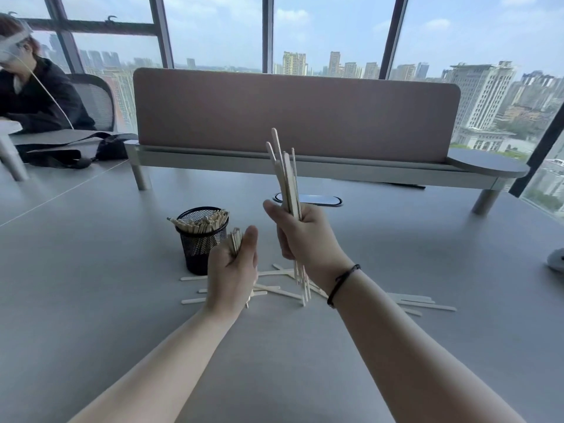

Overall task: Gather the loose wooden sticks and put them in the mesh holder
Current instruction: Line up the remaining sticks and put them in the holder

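A black mesh holder [200, 250] stands on the grey table, filled with several wooden sticks leaning right. My left hand [232, 271] is just right of the holder, shut on a short bundle of sticks [235, 241]. My right hand [300, 236] is raised above the table, shut on a long upright bundle of sticks [286, 175] whose ends poke out above and below the fist. Several loose sticks [422, 303] lie scattered flat on the table beneath and to the right of both hands.
A pink desk divider [293, 114] on a raised shelf crosses the back of the table. An oval cable port [320, 199] sits behind my right hand. A seated person [33, 93] and a black bag [76, 149] are at the far left. A white object [557, 259] lies at the right edge.
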Motion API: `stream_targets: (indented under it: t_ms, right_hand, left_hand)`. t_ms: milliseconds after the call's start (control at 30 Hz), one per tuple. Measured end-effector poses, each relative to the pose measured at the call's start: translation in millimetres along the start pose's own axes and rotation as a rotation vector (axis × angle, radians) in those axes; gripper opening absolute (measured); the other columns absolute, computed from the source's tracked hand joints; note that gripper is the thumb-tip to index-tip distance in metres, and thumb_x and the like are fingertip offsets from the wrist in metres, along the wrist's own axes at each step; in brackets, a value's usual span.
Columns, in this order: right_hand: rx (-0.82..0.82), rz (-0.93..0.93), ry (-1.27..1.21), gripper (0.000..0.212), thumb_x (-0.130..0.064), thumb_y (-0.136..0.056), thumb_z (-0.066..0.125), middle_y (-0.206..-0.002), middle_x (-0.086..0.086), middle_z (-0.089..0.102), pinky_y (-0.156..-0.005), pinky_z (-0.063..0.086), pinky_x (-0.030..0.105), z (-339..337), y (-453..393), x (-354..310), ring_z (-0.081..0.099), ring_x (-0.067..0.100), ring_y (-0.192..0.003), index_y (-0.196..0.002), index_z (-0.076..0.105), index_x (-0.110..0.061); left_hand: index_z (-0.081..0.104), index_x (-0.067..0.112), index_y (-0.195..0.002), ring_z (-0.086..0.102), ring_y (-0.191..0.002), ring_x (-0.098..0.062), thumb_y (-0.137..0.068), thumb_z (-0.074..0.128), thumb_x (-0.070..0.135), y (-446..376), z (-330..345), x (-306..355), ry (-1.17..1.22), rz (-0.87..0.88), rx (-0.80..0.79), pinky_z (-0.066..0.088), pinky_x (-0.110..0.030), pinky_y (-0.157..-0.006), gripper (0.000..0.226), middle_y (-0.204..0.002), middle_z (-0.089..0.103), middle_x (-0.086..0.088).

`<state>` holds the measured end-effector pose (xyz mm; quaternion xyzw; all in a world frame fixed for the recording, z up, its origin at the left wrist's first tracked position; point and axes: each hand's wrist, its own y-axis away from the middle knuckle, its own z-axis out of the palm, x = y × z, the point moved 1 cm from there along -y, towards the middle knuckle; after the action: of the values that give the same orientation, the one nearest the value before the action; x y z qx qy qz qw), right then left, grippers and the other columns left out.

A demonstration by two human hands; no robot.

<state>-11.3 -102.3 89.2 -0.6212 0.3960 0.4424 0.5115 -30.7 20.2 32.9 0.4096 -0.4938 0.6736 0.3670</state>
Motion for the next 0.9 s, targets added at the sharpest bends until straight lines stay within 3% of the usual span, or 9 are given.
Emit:
stream_targets:
  t_ms: [200, 300, 433, 600, 733, 900]
  right_hand:
    - [0.093, 0.057, -0.197, 0.052, -0.026, -0.095, 0.064, -0.049, 0.004, 0.027, -0.045, 0.02, 0.027, 0.3, 11.1, 16.2, 0.021, 0.016, -0.043, -0.054, 0.032, -0.022]
    - [0.11, 0.053, -0.177, 0.053, -0.028, -0.094, 0.065, -0.045, 0.005, 0.034, -0.045, 0.027, 0.028, -0.8, 22.3, 30.8, 0.03, 0.018, -0.041, -0.051, 0.037, -0.019]
    - [0.123, 0.056, -0.138, 0.05, -0.03, -0.091, 0.07, -0.044, 0.009, 0.046, -0.049, 0.035, 0.03, 0.0, 30.9, 43.9, 0.042, 0.02, -0.041, -0.049, 0.046, -0.015]
    - [0.135, 0.052, -0.144, 0.048, -0.035, -0.084, 0.073, -0.047, 0.011, 0.044, -0.052, 0.033, 0.035, 0.8, 34.0, 43.1, 0.041, 0.022, -0.044, -0.05, 0.045, -0.018]
    - [0.151, 0.024, -0.134, 0.048, -0.032, -0.087, 0.073, -0.047, 0.015, 0.048, -0.057, 0.033, 0.037, -2.6, 35.0, 37.9, 0.041, 0.023, -0.048, -0.051, 0.052, -0.007]
    - [0.164, 0.0, -0.134, 0.044, -0.028, -0.086, 0.075, -0.047, 0.011, 0.049, -0.057, 0.034, 0.036, -3.5, 34.7, 36.4, 0.043, 0.023, -0.049, -0.052, 0.051, -0.014]
  left_hand:
    - [0.042, 0.008, -0.058, 0.032, -0.042, -0.018, -0.101, 0.056, 0.032, -1.3, -0.5, -2.7, -0.064, -0.007, 0.0, 0.027, -0.033, -0.048, 0.052, -0.046, 0.037, 0.004]
    - [0.05, 0.016, -0.055, 0.04, -0.042, -0.02, -0.091, 0.06, 0.05, -3.1, -3.6, -9.7, -0.116, -0.006, -0.009, 0.033, -0.037, -0.05, 0.051, -0.045, 0.042, 0.0]
    - [0.05, 0.006, -0.059, 0.041, -0.042, -0.021, -0.088, 0.062, 0.045, -0.7, -2.1, -11.5, -0.147, -0.001, -0.024, 0.035, -0.043, -0.044, 0.05, -0.045, 0.043, -0.006]
    - [0.046, 0.002, -0.058, 0.04, -0.04, -0.02, -0.09, 0.062, 0.034, 2.2, 0.9, -7.5, -0.147, 0.025, -0.018, 0.035, -0.041, -0.043, 0.048, -0.043, 0.042, -0.002]
    - [0.053, 0.004, -0.062, 0.046, -0.039, -0.022, -0.096, 0.065, 0.028, 0.6, -1.6, -7.3, -0.194, 0.057, 0.0, 0.041, -0.041, -0.044, 0.043, -0.042, 0.047, -0.003]
    - [0.051, -0.007, -0.064, 0.048, -0.04, -0.022, -0.084, 0.063, 0.051, 0.5, -3.6, -5.6, -0.208, 0.108, -0.03, 0.041, -0.034, -0.046, 0.062, -0.041, 0.048, -0.013]
